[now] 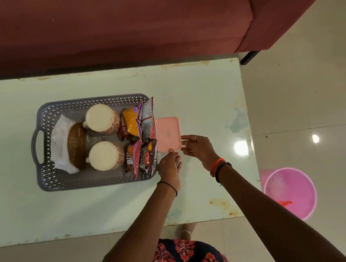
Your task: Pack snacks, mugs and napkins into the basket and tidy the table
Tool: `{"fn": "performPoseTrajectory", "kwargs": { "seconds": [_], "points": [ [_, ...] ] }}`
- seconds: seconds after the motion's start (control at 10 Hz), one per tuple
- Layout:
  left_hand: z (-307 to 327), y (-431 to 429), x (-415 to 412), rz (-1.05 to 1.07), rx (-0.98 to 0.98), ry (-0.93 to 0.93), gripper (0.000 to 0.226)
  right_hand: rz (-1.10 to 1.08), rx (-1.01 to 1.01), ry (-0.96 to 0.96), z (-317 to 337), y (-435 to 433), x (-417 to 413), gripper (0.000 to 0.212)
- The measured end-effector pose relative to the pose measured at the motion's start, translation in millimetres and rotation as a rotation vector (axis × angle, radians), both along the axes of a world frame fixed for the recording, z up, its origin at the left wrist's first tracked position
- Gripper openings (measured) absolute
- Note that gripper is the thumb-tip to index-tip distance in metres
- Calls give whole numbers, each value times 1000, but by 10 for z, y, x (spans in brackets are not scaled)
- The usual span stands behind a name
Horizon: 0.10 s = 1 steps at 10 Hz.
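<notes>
A grey perforated basket [46, 176] stands on the pale glass table [195, 94]. It holds two patterned cream mugs [102, 119] [104, 155], white napkins [60, 146] in a brown wicker holder [76, 145], and several snack packets [135, 123] along its right side. A pink lidded box [168, 133] sits at the basket's right edge, over the rim. My left hand [170, 166] touches the box's near edge with its fingertips. My right hand [198, 147] grips the box's near right corner.
A maroon sofa [102, 23] runs along the table's far side. A pink bucket [290, 193] stands on the tiled floor to the right of the table. The table's right edge is close to my right hand.
</notes>
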<state>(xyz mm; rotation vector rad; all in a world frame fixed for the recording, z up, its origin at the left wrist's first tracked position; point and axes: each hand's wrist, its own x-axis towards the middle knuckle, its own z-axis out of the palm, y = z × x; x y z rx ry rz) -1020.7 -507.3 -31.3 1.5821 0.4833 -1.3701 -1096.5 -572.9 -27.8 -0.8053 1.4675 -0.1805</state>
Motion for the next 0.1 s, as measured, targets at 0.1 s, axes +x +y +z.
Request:
{"fn": "performPoseTrajectory", "kwargs": {
  "seconds": [0.1],
  "points": [
    [14,67,-33,-109,57,-106,28,106,-102,189,51,106,-31,33]
  ]
}}
